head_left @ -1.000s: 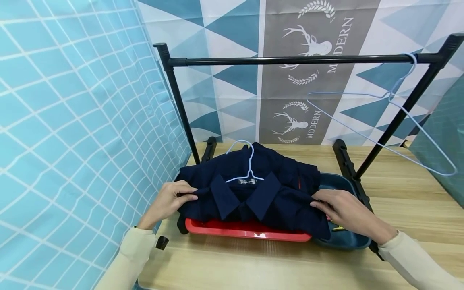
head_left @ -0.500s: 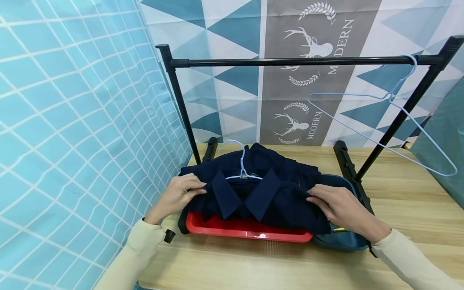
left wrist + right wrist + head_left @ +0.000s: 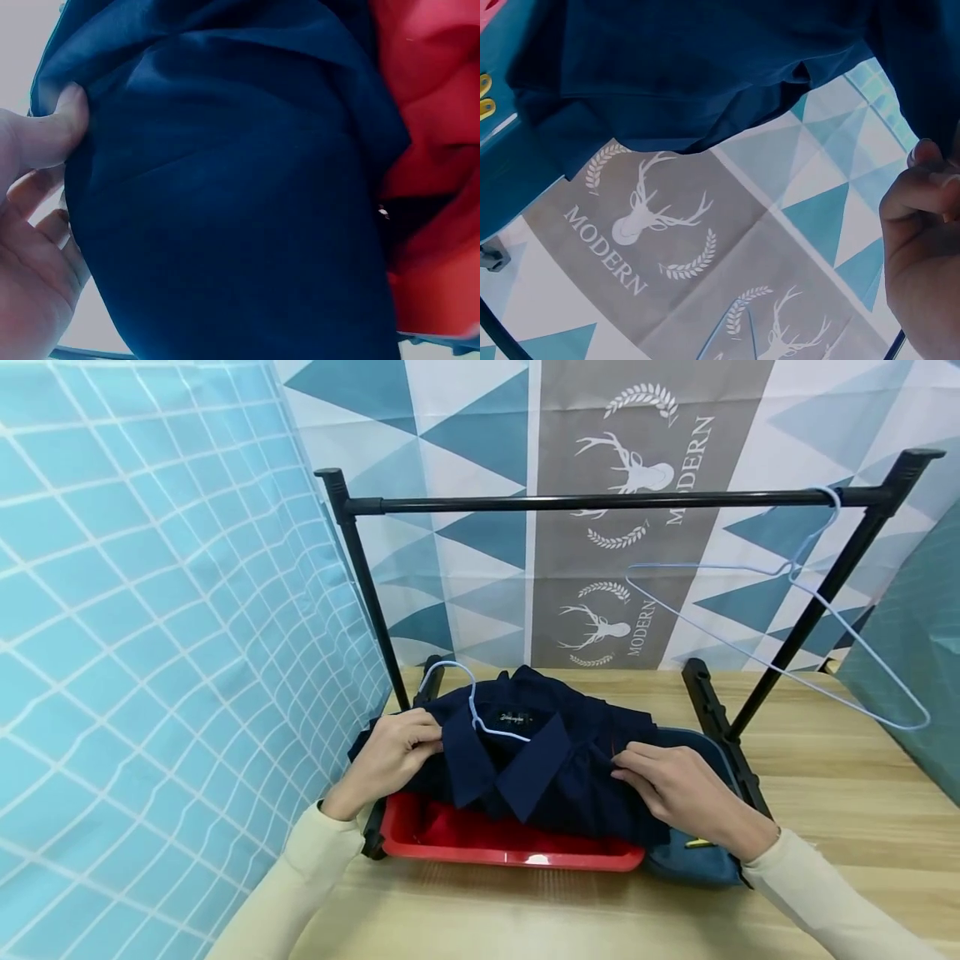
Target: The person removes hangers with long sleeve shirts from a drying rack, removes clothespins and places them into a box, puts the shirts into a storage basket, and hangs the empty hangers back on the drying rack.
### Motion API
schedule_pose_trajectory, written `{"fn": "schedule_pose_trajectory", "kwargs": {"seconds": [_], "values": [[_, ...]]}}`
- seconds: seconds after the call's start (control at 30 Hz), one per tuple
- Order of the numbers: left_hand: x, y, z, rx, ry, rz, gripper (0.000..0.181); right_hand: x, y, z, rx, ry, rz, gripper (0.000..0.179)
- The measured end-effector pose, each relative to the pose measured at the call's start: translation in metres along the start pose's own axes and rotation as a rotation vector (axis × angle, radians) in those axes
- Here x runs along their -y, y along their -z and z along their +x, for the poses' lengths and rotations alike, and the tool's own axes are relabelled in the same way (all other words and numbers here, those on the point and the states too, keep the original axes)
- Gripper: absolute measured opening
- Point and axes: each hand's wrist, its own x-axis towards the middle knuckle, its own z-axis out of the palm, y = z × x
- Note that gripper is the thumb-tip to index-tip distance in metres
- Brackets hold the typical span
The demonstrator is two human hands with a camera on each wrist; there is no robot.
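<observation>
A navy collared shirt (image 3: pixel 592 777) lies over a red tray with its collar towards the front. Its left shoulder is pinched by my left hand (image 3: pixel 392 758), thumb on top of the cloth and fingers behind it, as the left wrist view also shows (image 3: pixel 225 187). My right hand (image 3: pixel 678 789) pinches the shirt near its right shoulder; those fingertips (image 3: pixel 924 154) grip the fabric edge. A light blue wire hanger (image 3: pixel 474 702) sits in the neck opening, hook leaning left. Most of the hanger's body is hidden inside the shirt.
Below the shirt is the red tray (image 3: pixel 517 856) with red cloth in it. A dark blue bin (image 3: pixel 693 864) with a yellow-handled item stands at right. Behind rises a black clothes rack (image 3: pixel 570 502), a second blue hanger (image 3: pixel 795 572) hanging on its right end.
My left hand has moved right, in towards the collar, and my right hand slightly left. The hanger's hook has shifted left and tilted. The neck label shows more clearly than half a second ago.
</observation>
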Motion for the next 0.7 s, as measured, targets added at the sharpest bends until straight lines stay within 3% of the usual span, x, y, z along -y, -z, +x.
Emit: {"fn": "schedule_pose_trajectory", "kwargs": {"seconds": [0.3, 0.5, 0.7], "values": [[-0.010, -0.008, 0.016, 0.012, -0.052, 0.015, 0.046, 0.004, 0.000, 0.004, -0.034, 0.013, -0.001, 0.006], [-0.012, -0.007, 0.011, -0.024, -0.057, 0.013, 0.044, 0.006, -0.004, -0.001, -0.058, -0.015, 0.026, 0.002], [-0.010, -0.003, 0.006, -0.090, -0.068, 0.013, 0.042, 0.002, -0.004, -0.013, -0.105, -0.069, 0.053, 0.033]]}}
